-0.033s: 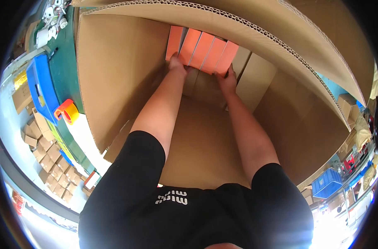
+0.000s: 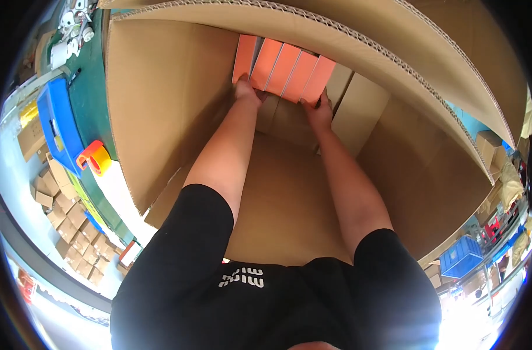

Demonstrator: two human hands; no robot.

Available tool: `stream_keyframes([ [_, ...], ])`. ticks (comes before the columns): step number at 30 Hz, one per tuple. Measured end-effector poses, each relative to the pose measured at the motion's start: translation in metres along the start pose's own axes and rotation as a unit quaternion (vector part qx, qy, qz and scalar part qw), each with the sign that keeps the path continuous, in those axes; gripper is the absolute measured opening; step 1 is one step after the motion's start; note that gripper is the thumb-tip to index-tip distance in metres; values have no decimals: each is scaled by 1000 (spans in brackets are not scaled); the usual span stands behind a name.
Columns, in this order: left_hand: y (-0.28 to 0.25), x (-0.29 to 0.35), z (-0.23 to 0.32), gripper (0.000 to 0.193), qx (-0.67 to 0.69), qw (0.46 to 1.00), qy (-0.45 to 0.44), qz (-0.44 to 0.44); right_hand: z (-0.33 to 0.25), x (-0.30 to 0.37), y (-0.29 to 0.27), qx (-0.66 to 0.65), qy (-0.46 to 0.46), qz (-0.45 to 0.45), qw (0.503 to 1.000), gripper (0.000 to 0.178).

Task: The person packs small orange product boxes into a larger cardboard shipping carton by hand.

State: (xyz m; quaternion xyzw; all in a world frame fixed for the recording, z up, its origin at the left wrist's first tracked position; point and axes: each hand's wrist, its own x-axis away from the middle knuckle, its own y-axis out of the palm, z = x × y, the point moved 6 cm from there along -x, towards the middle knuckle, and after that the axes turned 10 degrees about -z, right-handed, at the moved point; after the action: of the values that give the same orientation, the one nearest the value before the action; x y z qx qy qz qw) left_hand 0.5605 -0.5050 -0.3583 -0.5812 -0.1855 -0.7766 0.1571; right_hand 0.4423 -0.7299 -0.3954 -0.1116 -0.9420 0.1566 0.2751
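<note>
Several slim orange boxes [image 2: 284, 67] stand side by side in a row at the far end of a large open cardboard carton [image 2: 178, 81]. My left hand [image 2: 248, 90] grips the near left end of the row, its thumb against the leftmost box. A narrow dark gap parts that box from the others. At the row's near right corner my right hand [image 2: 318, 112] is closed on the boxes, thumb in front and fingers round the side. The boxes partly hide the fingertips of both hands. Both forearms reach deep into the carton.
Plain brown cartons [image 2: 359, 108] lie in the big carton, right of the orange row. Its raised flaps [image 2: 458, 76] curve along the far side. On the left are a green table, a blue tray [image 2: 58, 125] and a tape roll [image 2: 96, 157]. A blue crate [image 2: 461, 256] sits at the right.
</note>
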Motion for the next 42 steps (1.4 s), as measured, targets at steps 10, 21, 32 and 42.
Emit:
stream_keyframes([
  [10,-29,-39,-16,35,97,992,72,-25,-33,10,3,103,-9,5,995,102],
  [21,49,119,-20,44,-904,411,42,-112,-30,-5,1,106,-74,9,992,103],
  [32,-18,409,194,59,-683,601,414,32,-81,-43,0,39,88,66,993,57],
  [42,-64,408,150,51,-622,709,312,-116,-43,-12,7,128,-18,1,992,72],
])
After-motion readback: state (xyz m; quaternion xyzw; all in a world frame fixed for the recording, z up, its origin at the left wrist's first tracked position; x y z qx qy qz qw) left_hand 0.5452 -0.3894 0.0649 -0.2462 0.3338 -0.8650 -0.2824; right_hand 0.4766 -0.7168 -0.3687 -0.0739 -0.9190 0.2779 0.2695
